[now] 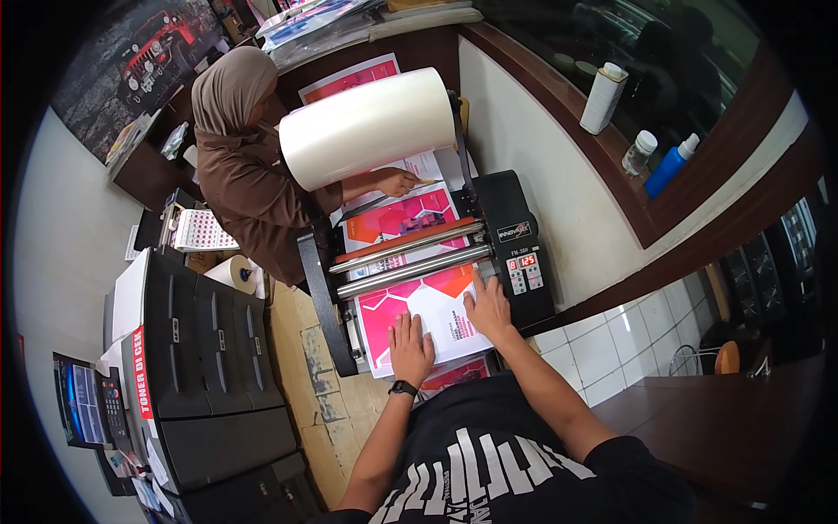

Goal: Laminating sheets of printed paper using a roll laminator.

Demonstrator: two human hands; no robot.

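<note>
A pink, orange and white printed sheet lies at the front of a black laminating machine, partly under its steel roller. My left hand rests on the sheet's lower middle, fingers outstretched. My right hand touches the sheet's right edge beside the control panel, fingers apart. Another printed sheet lies behind the red roller, below a large white roll of film. A co-worker's hand is at the papers on the far side.
The co-worker leans in from the left. A large dark printer stands at left. At right, a window sill holds bottles and a white container. A wooden desk occupies the lower right.
</note>
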